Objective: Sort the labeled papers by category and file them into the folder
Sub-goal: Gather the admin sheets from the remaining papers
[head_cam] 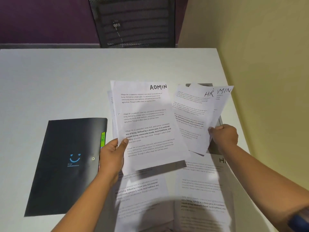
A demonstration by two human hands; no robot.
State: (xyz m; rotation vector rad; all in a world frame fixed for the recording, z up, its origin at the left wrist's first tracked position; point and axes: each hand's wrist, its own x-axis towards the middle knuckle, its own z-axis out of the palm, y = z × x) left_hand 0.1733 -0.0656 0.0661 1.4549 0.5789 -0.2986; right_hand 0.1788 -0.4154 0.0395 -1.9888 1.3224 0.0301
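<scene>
A: Nearest us, loose papers lie on the table (pixel 50 77) under our arms. The near-right sheet (pixel 200 186) shows "H"; our right forearm covers the rest of the label. Near-left pile (pixel 142 195): label hidden under what we hold, print blurred.

B: Dark blue band (pixel 299 220) on the right arm at the frame corner, cut off. We can't tell what it is.

A: Left hand (pixel 113 154) grips the ADMIN sheet (pixel 150 121) at its lower left edge, thumb on top, fingers behind it and out of sight. More sheet edges peek out behind on the left; we can't count them.

B: Right hand (pixel 224 138) is curled, pinching the HR sheet (pixel 192 114) at its right edge. A rear sheet (pixel 224 96) fans out behind it, only "MIN" showing. We can't tell whether the same pinch holds it.

A: Both held lots are off the table, side by side, edges overlapping.

B: Folder (pixel 66 164) lies closed and flat on the table, left of the left hand, which covers part of its right edge. Green tab (pixel 103 139) marked HR sticks out there, with the snap (pixel 93 158) below it.

A: Grey slab (pixel 199 84) under the right-hand papers, mostly covered. We can't identify it.

B: Past the table's far edge we see a black mesh chair (pixel 133 22), its top cut by the frame. Purple wall (pixel 41 19) left, yellow wall (pixel 259 39) right.
</scene>
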